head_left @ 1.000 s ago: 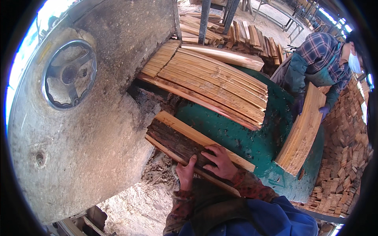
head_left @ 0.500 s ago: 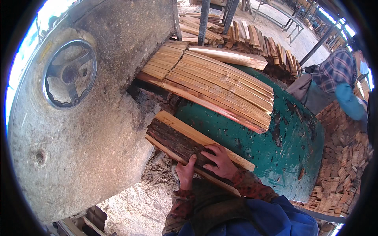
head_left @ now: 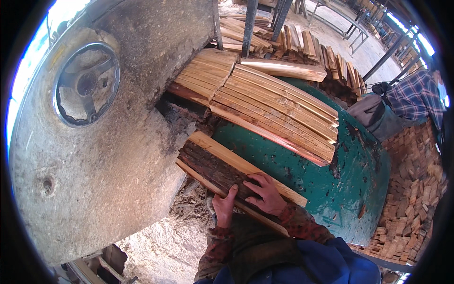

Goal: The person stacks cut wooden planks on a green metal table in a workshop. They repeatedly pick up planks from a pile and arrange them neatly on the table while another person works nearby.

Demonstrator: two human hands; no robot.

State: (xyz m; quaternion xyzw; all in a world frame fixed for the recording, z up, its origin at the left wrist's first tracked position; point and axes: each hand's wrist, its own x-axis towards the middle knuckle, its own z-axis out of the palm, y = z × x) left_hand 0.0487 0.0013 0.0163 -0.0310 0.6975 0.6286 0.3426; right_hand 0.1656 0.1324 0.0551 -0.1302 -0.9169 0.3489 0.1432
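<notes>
In front of my body is a rough wooden slab (head_left: 208, 166) with dark bark across its face and pale sawn edges. My left hand (head_left: 223, 206) grips its near edge, thumb on top and the other fingers hidden underneath. Farther right along the slab, my right hand (head_left: 267, 196) is bent over the bark, holding it. Beyond the slab, a row of sawn boards (head_left: 279, 106) lies side by side on a green metal table (head_left: 302, 173) with chipped paint. A crosswise gap splits this row from a shorter group of boards (head_left: 203, 71) at its left end.
A large dusty machine panel (head_left: 132, 156) with a metal handwheel (head_left: 86, 84) stands on the left. Stacked planks (head_left: 302, 42) lie behind the table, and cut wood blocks (head_left: 406, 189) are piled at right. A co-worker in a plaid shirt (head_left: 416, 99) is beside that pile. Sawdust (head_left: 165, 253) covers the ground.
The row of boards on the green table has shifted slightly to the right. The co-worker has moved, and the teal-sleeved arm is out of sight. Both my hands keep their hold on the slab.
</notes>
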